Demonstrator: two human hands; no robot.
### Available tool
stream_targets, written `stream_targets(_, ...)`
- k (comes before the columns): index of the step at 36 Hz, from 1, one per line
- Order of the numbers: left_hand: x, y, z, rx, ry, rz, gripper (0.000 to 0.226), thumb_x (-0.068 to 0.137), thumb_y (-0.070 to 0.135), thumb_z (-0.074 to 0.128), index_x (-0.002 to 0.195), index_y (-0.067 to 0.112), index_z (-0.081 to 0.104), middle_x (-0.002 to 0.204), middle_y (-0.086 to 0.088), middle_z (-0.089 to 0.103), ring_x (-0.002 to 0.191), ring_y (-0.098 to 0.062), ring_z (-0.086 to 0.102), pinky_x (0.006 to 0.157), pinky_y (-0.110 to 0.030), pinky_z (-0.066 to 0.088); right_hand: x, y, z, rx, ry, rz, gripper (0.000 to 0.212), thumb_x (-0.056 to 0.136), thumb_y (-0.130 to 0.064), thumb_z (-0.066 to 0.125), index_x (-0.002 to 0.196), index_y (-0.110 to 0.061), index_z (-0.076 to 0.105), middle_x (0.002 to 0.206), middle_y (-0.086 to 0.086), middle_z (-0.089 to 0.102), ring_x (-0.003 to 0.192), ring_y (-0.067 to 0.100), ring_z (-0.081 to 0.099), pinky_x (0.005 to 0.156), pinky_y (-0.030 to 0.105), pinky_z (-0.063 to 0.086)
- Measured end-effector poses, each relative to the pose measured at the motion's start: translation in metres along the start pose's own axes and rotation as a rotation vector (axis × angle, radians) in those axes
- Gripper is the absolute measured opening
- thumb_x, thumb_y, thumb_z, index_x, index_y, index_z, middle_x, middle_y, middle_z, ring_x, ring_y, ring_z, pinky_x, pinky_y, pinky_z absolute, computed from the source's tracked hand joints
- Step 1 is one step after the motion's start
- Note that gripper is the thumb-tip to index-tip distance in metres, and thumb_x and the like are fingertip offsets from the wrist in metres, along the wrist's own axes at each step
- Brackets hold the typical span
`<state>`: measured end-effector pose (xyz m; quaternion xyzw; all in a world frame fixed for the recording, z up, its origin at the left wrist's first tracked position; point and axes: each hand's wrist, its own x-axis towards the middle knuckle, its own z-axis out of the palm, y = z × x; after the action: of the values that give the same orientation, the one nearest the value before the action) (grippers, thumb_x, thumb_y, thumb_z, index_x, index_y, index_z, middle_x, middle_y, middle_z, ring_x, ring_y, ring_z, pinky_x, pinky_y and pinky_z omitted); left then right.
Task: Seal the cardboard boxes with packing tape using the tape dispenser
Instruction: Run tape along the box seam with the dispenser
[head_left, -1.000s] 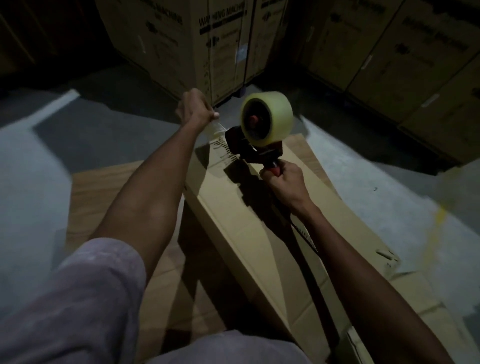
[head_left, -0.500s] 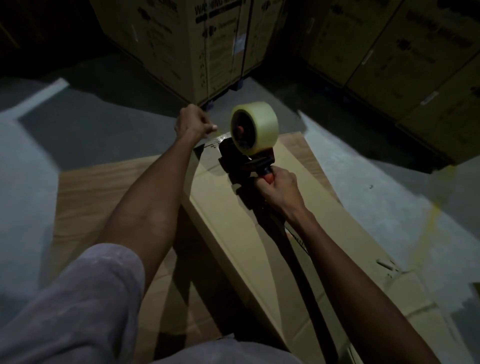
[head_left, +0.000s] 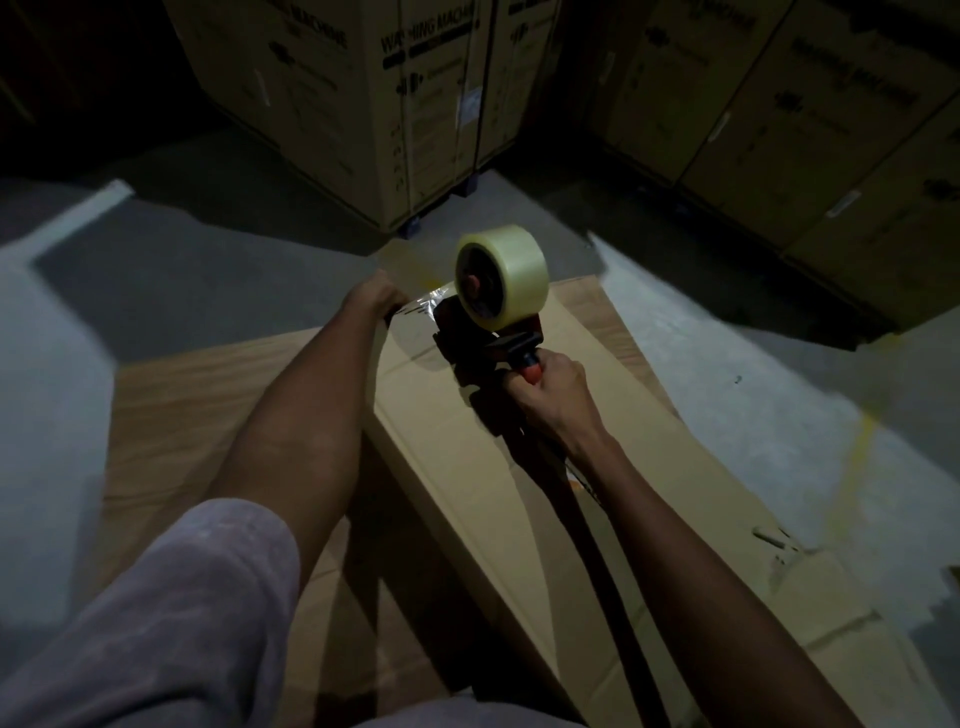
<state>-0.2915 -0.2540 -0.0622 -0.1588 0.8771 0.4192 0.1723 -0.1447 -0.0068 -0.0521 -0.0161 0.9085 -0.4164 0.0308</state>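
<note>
A long flat cardboard box (head_left: 519, 467) lies in front of me, running from near right to far left. My right hand (head_left: 550, 395) grips the red handle of the tape dispenser (head_left: 488, 332), which rests on the box top near its far end. A roll of clear tape (head_left: 501, 275) sits on the dispenser. My left hand (head_left: 371, 299) is at the box's far left corner and presses the free tape end (head_left: 421, 304) down over the edge; its fingers are hidden behind the corner.
Flattened cardboard sheets (head_left: 171, 415) lie on the grey concrete floor under and left of the box. Tall stacked washing-machine cartons (head_left: 363, 104) stand behind, with more cartons (head_left: 805, 119) at the back right. A yellow floor line (head_left: 857, 457) runs on the right.
My left hand dropped from above the box down to its far corner, pulling the tape end onto the edge. The dispenser came lower onto the box top.
</note>
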Motion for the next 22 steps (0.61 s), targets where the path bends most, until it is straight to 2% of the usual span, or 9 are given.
stream_targets(2,-0.004,0.001,-0.004,0.057,0.049,0.077,0.035,0.092,0.006,0.069,0.126,-0.005,0.066,0.128,-0.025,0.065,0.120,-0.035,0.062,0.100,-0.042,0.050,0.001,0.000,0.000,-0.007,0.005,-0.001,0.027,0.083,-0.043,0.060,0.069,-0.021,0.055,0.061,-0.005,0.058,0.057,0.014,0.054,0.051,0.031,0.041)
stream_targets(3,-0.005,0.001,-0.005,0.067,0.091,0.129,0.030,0.090,0.014,0.074,0.116,-0.001,0.073,0.117,-0.022,0.071,0.110,-0.032,0.067,0.097,-0.044,0.053,0.001,0.000,0.001,-0.003,0.005,0.000,0.026,0.084,-0.042,0.061,0.070,-0.020,0.056,0.061,-0.005,0.058,0.057,0.014,0.055,0.051,0.031,0.041)
stream_targets(5,-0.010,0.005,-0.005,0.032,0.148,0.225,0.034,0.092,0.034,0.073,0.092,0.000,0.078,0.089,-0.017,0.074,0.082,-0.026,0.069,0.077,-0.041,0.054,0.001,-0.001,0.000,0.005,-0.001,0.004,0.026,0.084,-0.039,0.061,0.072,-0.017,0.058,0.060,-0.005,0.058,0.056,0.013,0.054,0.052,0.031,0.042)
stream_targets(7,-0.016,0.008,-0.001,0.003,0.132,0.302,0.051,0.096,0.042,0.067,0.070,-0.002,0.067,0.067,-0.015,0.057,0.061,-0.023,0.050,0.060,-0.037,0.040,0.000,-0.002,0.000,0.000,-0.007,0.017,0.025,0.083,-0.038,0.061,0.071,-0.017,0.057,0.060,-0.004,0.058,0.056,0.015,0.054,0.052,0.032,0.044)
stream_targets(9,-0.022,0.006,0.005,-0.022,0.056,0.338,0.051,0.098,0.042,0.065,0.064,0.006,0.054,0.064,-0.013,0.042,0.061,-0.020,0.037,0.062,-0.034,0.029,0.000,-0.003,-0.002,0.010,-0.019,0.033,0.024,0.081,-0.039,0.059,0.069,-0.018,0.054,0.060,-0.003,0.057,0.057,0.018,0.054,0.053,0.034,0.044)
stream_targets(13,-0.032,0.001,0.006,-0.092,-0.033,0.346,0.048,0.098,0.042,0.066,0.069,0.006,0.055,0.065,-0.014,0.044,0.062,-0.022,0.043,0.065,-0.032,0.033,-0.001,-0.008,-0.006,0.031,-0.031,0.054,0.026,0.076,-0.043,0.056,0.064,-0.022,0.047,0.058,-0.004,0.052,0.056,0.018,0.050,0.053,0.033,0.040)
stream_targets(17,-0.036,0.001,-0.001,-0.139,-0.110,0.331,0.053,0.097,0.038,0.068,0.069,-0.005,0.061,0.061,-0.014,0.048,0.060,-0.022,0.044,0.063,-0.031,0.035,-0.001,-0.009,-0.008,0.088,-0.051,0.101,0.022,0.081,-0.034,0.062,0.069,-0.018,0.052,0.064,0.004,0.059,0.058,0.022,0.057,0.055,0.042,0.051)
stream_targets(19,-0.038,0.001,-0.003,-0.157,-0.129,0.338,0.053,0.097,0.037,0.068,0.073,-0.010,0.064,0.061,-0.014,0.049,0.059,-0.022,0.042,0.061,-0.030,0.033,0.000,-0.007,-0.009,0.098,-0.049,0.097,0.023,0.086,-0.029,0.066,0.070,-0.017,0.054,0.061,0.000,0.059,0.053,0.015,0.057,0.053,0.036,0.049)
stream_targets(22,-0.037,0.001,-0.004,-0.165,-0.150,0.339,0.045,0.097,0.037,0.068,0.073,0.000,0.060,0.062,-0.012,0.044,0.056,-0.020,0.037,0.056,-0.030,0.028,0.001,-0.009,-0.013,0.044,-0.061,0.063,0.024,0.086,-0.035,0.063,0.071,-0.018,0.055,0.062,0.000,0.060,0.054,0.013,0.057,0.052,0.030,0.046)
